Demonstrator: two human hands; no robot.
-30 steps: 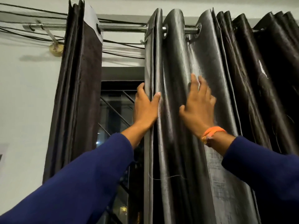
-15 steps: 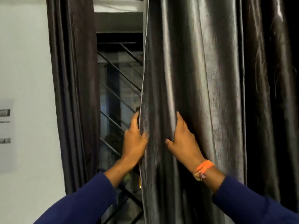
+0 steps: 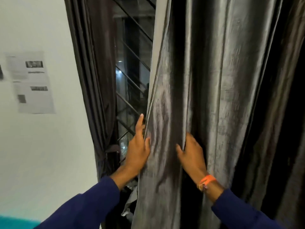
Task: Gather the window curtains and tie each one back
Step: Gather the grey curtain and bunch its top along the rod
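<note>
A shiny grey curtain hangs in folds over the right part of the window. My left hand grips its left edge, thumb on the front and fingers behind the cloth. My right hand, with an orange band at the wrist, pinches a fold of the same curtain a little to the right. A darker brown curtain hangs bunched at the left of the window, narrowing at about hand height.
Between the two curtains shows the dark window with slanted metal bars. A white wall with a printed paper sheet lies to the left. A teal surface shows at the bottom left corner.
Both hands have slid down the grey curtain from near the rod to mid height, and the view has tilted down with them. The hands now pinch folds instead of lying flat.
</note>
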